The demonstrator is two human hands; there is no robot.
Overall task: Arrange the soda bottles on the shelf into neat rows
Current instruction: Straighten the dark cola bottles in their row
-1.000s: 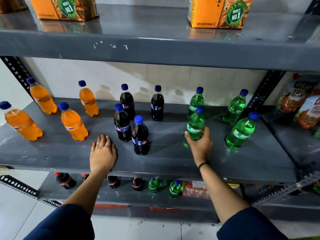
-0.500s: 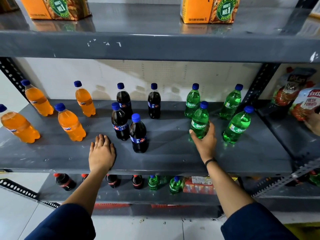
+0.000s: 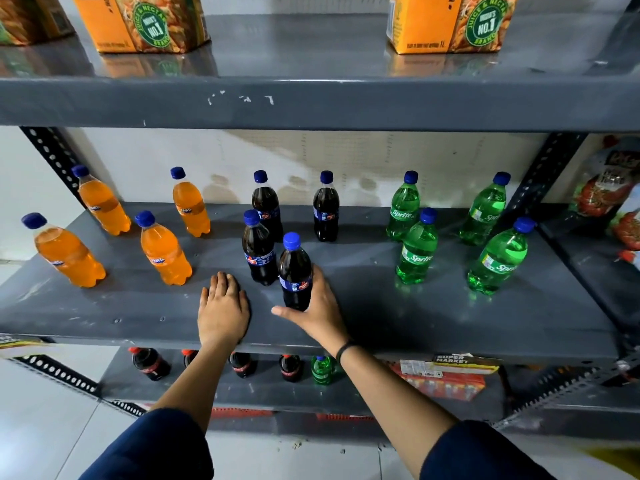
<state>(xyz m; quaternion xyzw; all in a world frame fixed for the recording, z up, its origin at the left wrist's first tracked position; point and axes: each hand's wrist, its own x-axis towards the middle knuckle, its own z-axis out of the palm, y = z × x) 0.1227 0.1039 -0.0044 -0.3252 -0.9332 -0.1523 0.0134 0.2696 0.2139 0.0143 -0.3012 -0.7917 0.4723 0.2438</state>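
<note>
At the right of the frame, three of the four green bottles read "Sprite": the rear one [image 3: 402, 206], the front one [image 3: 416, 250] and the far-right front one [image 3: 498, 262]. The orange bottle [image 3: 164, 251] left of centre reads "FANTA". At the top, the two orange cartons [image 3: 145, 24] [image 3: 453, 22] each carry a green seal with "JUICE & NECTAR", "NO.1" and "BRAND". At lower right, a card [image 3: 460, 362] on the bottom shelf reads "SUPER MARKET".

I see two orange juice cartons [image 3: 450, 22] on the upper shelf and red tomato pouches [image 3: 609, 199] at right.
</note>
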